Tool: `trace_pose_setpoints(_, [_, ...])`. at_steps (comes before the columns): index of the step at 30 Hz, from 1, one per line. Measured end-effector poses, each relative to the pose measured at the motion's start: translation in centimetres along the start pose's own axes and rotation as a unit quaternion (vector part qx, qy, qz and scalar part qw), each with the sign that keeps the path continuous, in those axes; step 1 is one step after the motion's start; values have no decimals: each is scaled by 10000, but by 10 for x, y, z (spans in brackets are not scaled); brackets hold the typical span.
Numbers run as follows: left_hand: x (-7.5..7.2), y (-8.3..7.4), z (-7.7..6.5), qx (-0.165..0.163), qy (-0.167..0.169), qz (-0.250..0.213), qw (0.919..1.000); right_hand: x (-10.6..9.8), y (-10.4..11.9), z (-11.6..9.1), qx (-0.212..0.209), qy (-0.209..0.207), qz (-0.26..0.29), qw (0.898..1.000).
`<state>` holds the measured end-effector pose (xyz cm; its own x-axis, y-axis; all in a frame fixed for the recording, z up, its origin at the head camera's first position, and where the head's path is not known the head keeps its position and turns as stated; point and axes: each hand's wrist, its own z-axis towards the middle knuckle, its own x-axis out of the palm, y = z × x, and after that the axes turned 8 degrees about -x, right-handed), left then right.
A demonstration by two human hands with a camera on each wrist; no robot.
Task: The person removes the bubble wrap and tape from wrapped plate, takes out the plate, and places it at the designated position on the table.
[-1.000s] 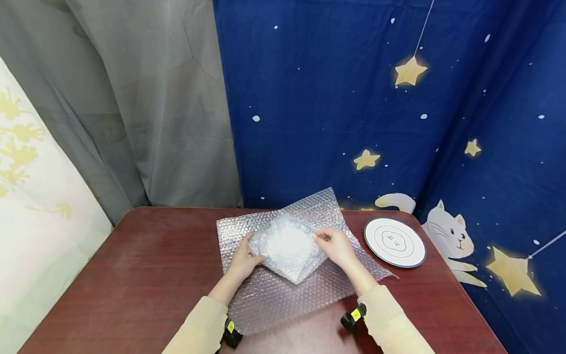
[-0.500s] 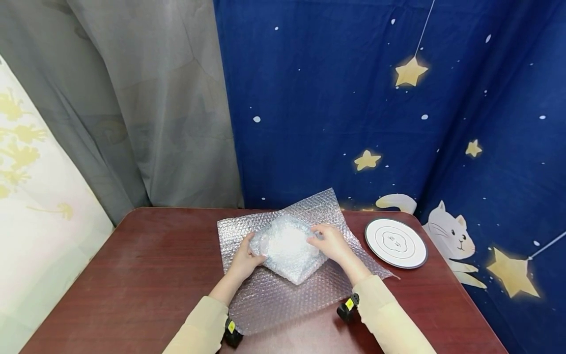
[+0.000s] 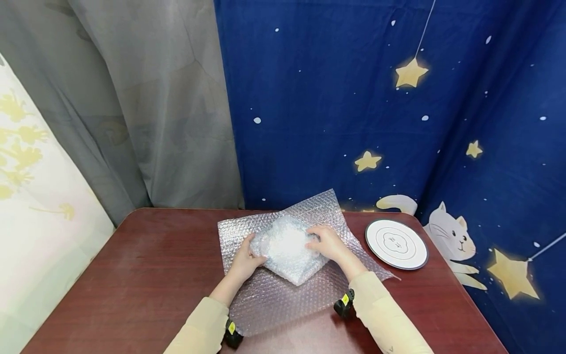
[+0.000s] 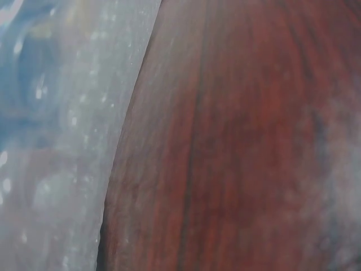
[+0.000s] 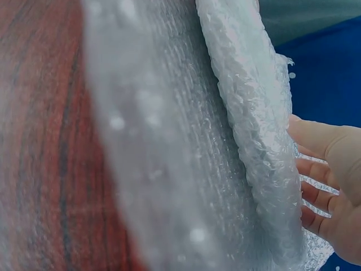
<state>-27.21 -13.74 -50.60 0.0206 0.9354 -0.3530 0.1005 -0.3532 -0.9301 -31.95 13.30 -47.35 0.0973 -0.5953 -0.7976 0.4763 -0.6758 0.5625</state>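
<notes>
A bundle wrapped in bubble wrap (image 3: 292, 268) lies on a larger sheet of bubble wrap (image 3: 265, 305) in the head view. Glare washes out its top, and whatever is inside cannot be made out. At its left side my left hand (image 3: 243, 258) grips the edge, thumb over the top. My right hand (image 3: 329, 243) rests its fingertips on the bundle's right part. In the right wrist view the right hand (image 5: 338, 175) touches the bundle (image 5: 254, 130) with thumb and loosely bent fingers. The left wrist view shows bubble wrap (image 4: 56, 141) but no hand.
A white plate (image 3: 378, 250) with a dark rim lies at the right of the dark red table (image 3: 155, 275). Behind the table hang a grey curtain (image 3: 177, 123) and a blue star-patterned curtain (image 3: 309, 98).
My right hand has slid left from the bundle's right corner onto its top, and its wrist has come inward. My left hand and the bundle stay nearly in place.
</notes>
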Motion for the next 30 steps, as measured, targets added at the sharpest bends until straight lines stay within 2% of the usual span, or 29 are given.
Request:
trace_pose_setpoints(8, [1, 1, 0, 7, -34, 46, 10000, 5, -1, 1, -89, 122, -530, 9985])
trace_pose_setpoints(16, [1, 1, 0, 47, -61, 18, 10000, 8, 3, 0, 84, 267, -909, 9955])
trace_pose_setpoints(30, [1, 1, 0, 29, -82, 52, 9999, 11, 4, -3, 9, 184, -775, 9968])
